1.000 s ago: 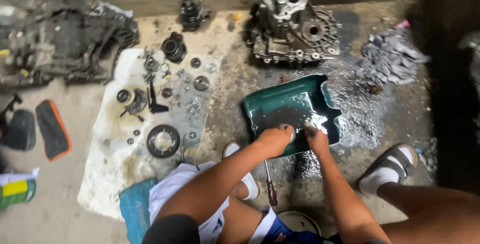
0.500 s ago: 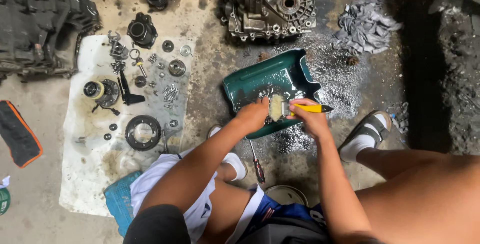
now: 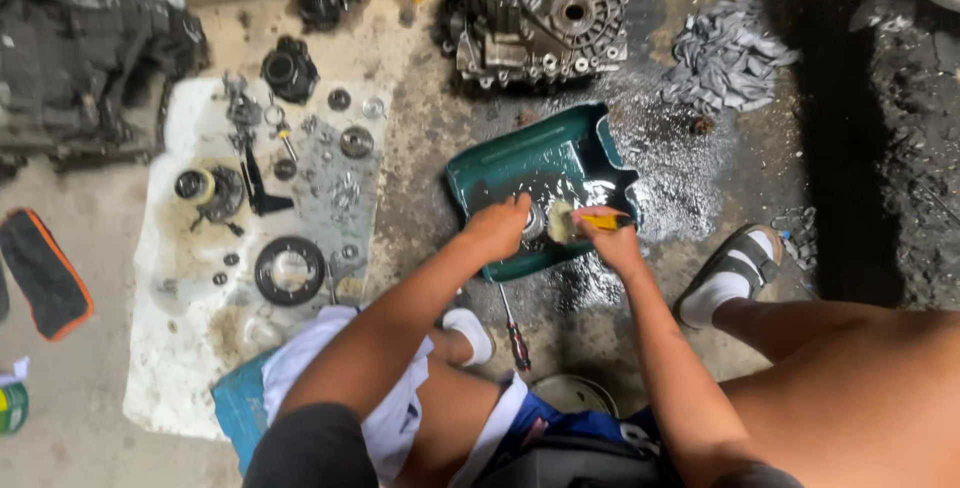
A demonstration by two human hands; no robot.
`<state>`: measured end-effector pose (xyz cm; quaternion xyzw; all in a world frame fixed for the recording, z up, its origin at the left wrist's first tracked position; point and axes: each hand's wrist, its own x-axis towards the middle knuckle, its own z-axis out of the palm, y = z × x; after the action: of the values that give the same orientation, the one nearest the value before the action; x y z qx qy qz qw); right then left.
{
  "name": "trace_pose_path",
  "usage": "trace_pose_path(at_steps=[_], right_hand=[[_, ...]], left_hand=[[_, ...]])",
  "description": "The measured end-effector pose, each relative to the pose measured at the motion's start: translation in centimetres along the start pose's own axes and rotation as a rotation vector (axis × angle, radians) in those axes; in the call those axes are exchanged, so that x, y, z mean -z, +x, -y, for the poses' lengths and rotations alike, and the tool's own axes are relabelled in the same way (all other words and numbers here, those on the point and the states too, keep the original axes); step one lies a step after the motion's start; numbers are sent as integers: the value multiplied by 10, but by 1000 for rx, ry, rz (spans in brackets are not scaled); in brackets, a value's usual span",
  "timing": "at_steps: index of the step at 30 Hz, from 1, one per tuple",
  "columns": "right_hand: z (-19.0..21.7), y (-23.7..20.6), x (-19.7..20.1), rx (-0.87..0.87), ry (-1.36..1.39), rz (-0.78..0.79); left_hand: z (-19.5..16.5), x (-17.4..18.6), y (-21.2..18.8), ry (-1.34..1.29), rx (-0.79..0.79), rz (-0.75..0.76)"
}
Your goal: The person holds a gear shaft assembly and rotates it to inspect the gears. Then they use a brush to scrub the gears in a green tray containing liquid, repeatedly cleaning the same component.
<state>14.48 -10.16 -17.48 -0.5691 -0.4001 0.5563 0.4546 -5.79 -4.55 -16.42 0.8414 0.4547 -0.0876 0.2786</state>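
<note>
A green plastic tray [image 3: 520, 153] with dark liquid lies on the wet concrete floor. My left hand [image 3: 497, 228] grips a small round metal part [image 3: 535, 222] over the tray's near edge. My right hand [image 3: 605, 238] holds a yellow-handled brush [image 3: 585, 220], its pale bristles touching the part.
A grey gearbox housing [image 3: 540, 13] stands beyond the tray, with a grey rag [image 3: 725, 53] to its right. A white sheet [image 3: 190, 278] at left carries several gears, bearings and rings. A red-handled screwdriver [image 3: 513, 333] lies by my knee. My sandalled foot [image 3: 735, 268] rests at right.
The view has shifted slightly. Both hands stay over the tray's near edge; the brush has moved a little against the metal part.
</note>
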Motion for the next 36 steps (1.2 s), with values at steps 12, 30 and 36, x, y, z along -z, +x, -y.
trace_pose_path(at_steps=[12,30,36], right_hand=[[-19,0,17,-228,47,-161],[0,26,11,9,-528,-292],[-9,23,-8,11,-702,-155]], left_hand=[[-12,-6,5,-11,-46,-44],[-18,-33,13,3,-135,-84],[-13,-18,-5,22,-82,-9]])
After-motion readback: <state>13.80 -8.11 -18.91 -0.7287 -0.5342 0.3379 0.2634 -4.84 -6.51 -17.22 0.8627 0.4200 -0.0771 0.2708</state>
